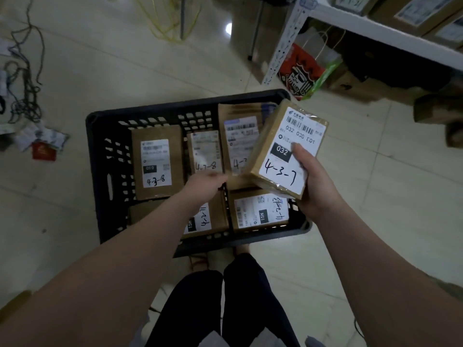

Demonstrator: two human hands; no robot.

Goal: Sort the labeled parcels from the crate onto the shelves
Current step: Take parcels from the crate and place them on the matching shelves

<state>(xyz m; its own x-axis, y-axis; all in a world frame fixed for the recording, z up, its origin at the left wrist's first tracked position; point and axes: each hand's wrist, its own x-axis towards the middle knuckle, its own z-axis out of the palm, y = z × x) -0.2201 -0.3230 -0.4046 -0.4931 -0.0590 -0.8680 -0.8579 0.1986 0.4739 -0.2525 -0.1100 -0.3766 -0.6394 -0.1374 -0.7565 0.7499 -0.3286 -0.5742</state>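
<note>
Right hand (316,187) round parcel (288,149), over crate (175,106)

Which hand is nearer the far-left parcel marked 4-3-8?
Left. The left hand is just right of the 4-3-8 parcel; the right hand holds the 4-3-7 parcel farther right.

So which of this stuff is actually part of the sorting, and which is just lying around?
Part of the job: black crate, parcels in it, parcel marked 4-3-7 gripped by the right hand, left hand over the crate, white shelf.
Just lying about: tangled cables, red envelope, red paper bag, yellow cord, all on the floor.
</note>
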